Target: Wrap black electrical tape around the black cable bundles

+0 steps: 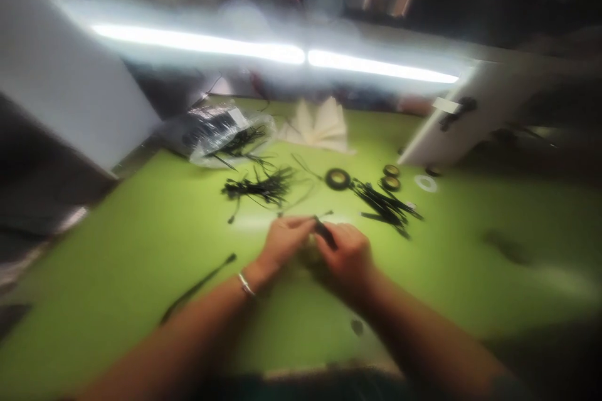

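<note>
My left hand (pixel 288 239) and my right hand (pixel 347 250) meet over the middle of the green tabletop (pixel 141 244), both with closed fingers. Between them is a dark, narrow piece (pixel 325 233), gripped mostly by my right hand; blur hides its kind. My left fingertips pinch at its upper end. A thin black cable end (pixel 327 213) shows just beyond my fingers. Left of my left forearm lies a black cable (pixel 200 285) with a small connector at its tip. Past my hands are a loose bundle of thin black cables (pixel 258 188) and a straighter bundle of black cables (pixel 383 203).
A black tape roll (pixel 337 179) lies between the bundles, with smaller rolls (pixel 390 177) and a white ring (pixel 426 183) farther right. A clear plastic bag (pixel 230 131) of cables and fanned paper (pixel 320 125) lie at the back. White panels (pixel 451 119) flank the table.
</note>
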`<state>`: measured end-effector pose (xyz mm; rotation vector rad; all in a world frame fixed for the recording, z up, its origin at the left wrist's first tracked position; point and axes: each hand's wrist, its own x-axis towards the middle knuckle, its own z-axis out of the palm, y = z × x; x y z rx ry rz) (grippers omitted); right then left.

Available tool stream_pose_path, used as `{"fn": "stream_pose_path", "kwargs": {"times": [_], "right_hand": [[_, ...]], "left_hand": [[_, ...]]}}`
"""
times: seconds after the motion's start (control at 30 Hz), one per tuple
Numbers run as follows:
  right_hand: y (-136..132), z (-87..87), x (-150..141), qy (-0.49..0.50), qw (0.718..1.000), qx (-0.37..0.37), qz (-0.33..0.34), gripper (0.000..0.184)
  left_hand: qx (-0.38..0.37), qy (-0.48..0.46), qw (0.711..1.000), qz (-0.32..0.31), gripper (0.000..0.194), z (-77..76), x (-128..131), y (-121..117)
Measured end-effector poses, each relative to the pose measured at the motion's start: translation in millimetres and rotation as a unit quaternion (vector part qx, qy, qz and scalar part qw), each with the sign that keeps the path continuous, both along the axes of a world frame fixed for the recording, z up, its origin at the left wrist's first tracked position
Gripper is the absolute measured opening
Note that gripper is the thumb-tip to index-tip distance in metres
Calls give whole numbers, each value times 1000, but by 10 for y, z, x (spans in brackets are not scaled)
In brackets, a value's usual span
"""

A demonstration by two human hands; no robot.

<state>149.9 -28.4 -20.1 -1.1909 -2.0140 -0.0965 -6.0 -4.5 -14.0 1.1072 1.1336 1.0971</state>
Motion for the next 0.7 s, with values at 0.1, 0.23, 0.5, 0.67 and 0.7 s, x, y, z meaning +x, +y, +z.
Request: {"fn": "stream_pose_path", "kwargs": {"times": [0.1,0.23,0.5,0.67,0.7], "right_hand": [[-22,29,-3,17,1000,-20,13,15],[-7,136,77,47,998,45,16,12],[113,268,117,44,996,35,69,19],[153,181,128,32,994,52,87,15],[152,184,136,32,994,60,88,15]], "left_hand": [[52,42,998,16,16,-10,1,13],[192,136,971,45,11,-5,-24,33],[314,198,929,13,12,39,-8,-7],[288,165,943,-30,13,94,-14,-7],[264,154,951,-43,13,112,-21,-4]]}}
